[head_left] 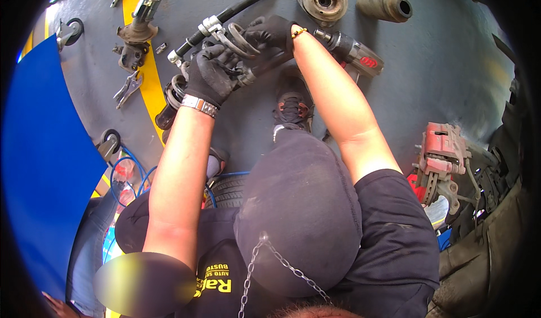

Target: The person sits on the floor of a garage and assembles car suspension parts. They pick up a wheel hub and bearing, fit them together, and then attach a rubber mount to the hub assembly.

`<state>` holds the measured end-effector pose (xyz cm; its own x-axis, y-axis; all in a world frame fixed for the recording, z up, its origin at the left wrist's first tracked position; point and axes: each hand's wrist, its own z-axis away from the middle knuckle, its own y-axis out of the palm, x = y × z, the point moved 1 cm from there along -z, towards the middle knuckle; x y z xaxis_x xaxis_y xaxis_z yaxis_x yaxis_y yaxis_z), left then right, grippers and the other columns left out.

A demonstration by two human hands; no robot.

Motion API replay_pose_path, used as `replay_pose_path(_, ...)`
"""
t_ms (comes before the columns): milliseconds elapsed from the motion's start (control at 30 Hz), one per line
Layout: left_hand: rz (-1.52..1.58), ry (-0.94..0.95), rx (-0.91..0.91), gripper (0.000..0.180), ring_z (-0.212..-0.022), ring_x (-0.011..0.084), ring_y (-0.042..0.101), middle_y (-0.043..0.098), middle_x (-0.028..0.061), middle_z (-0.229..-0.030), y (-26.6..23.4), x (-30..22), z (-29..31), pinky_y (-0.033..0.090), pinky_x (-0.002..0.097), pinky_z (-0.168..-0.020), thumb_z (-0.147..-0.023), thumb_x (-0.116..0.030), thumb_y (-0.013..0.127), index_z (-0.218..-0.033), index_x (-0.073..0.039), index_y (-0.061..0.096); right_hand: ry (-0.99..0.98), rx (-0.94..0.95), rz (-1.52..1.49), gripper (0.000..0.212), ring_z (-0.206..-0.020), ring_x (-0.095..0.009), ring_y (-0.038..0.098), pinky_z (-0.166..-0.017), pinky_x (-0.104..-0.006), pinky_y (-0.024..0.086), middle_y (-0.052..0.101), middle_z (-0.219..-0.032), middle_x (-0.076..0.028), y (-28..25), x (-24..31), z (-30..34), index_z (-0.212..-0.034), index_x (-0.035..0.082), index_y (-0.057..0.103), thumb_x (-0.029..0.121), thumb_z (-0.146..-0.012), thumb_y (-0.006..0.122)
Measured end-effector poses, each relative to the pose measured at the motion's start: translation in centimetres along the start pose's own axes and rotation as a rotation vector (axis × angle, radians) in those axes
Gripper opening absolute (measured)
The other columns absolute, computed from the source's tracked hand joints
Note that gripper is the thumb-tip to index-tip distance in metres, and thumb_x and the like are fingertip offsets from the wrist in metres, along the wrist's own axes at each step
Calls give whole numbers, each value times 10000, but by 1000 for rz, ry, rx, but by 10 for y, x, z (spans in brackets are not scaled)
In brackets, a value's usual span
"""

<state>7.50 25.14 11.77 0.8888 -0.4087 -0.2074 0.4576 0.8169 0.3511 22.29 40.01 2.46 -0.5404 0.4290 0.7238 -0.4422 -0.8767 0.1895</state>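
A grey coil spring (241, 43) lies across the floor in front of me, partly covered by my gloves. My right hand (273, 34), in a black glove, is closed round the coil at its far right end. Nearer, my gloved left hand (211, 75) has its fingers curled at the spring's lower side; exactly what they grip is partly hidden. Along the far side of the coils runs a spring compressor (211, 26), a dark rod with silver clamps. A dark shock absorber (270, 62) extends rightward from under the hands. Beside my right wrist rests an impact wrench (358, 56).
A round strut mount (324, 2) and a rusty cylinder (383, 7) lie at the far right. Leftward are a worn strut (137, 31) and locking pliers (128, 88). A red brake caliper (442, 143) is on the right, a blue panel (45, 166) on the left.
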Motion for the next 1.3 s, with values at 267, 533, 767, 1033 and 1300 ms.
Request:
replay_pose_path(267, 8, -12, -16, 235, -1000, 257, 605, 657, 56, -1091, 19, 3, 11, 488, 554, -905, -994, -258, 492, -1133, -130, 632, -440, -169, 706, 310, -937, -205, 702, -769, -335, 575, 715, -1114, -125, -15, -13, -9, -1093, 78, 745, 333, -923, 702)
replay_pose_path(533, -124, 362, -240, 337, -1134, 260, 614, 616, 92, -1259, 12, 19, 60, 521, 486, -955, -1044, -204, 526, -1369, -120, 560, -10, -1198, 307, 414, -988, -257, 736, -849, -394, 584, 752, -966, -182, -82, 19, 125, -1193, 43, 725, 343, -908, 745)
replay_pose_path(767, -1543, 1319, -289, 233, -1201, 342, 615, 595, 217, -1302, 27, 21, 84, 524, 401, -986, -1001, -23, 594, -1202, -14, 711, 238, -1082, 424, 555, -975, -294, 743, -868, -409, 571, 770, -1062, -164, -127, -7, 112, -1159, 60, 757, 487, -809, 814)
replay_pose_path(1033, -1027, 896, -206, 242, -1076, 272, 674, 678, 173, -1179, 48, 18, 70, 547, 369, -915, -977, -96, 671, -1185, 28, 679, 271, -1271, 594, 667, -1027, -390, 729, -909, -447, 579, 745, -1058, -248, -95, 1, 77, -1163, 1, 660, 498, -749, 821)
replay_pose_path(1300, -979, 800, 0, 336, -955, 167, 693, 726, 121, -1079, 75, 2, 35, 568, 320, -855, -987, -166, 680, -1237, 57, 654, -26, -1280, 303, 626, -978, -395, 734, -910, -430, 585, 736, -1006, -279, -109, -18, 83, -1192, -25, 617, 322, -715, 825)
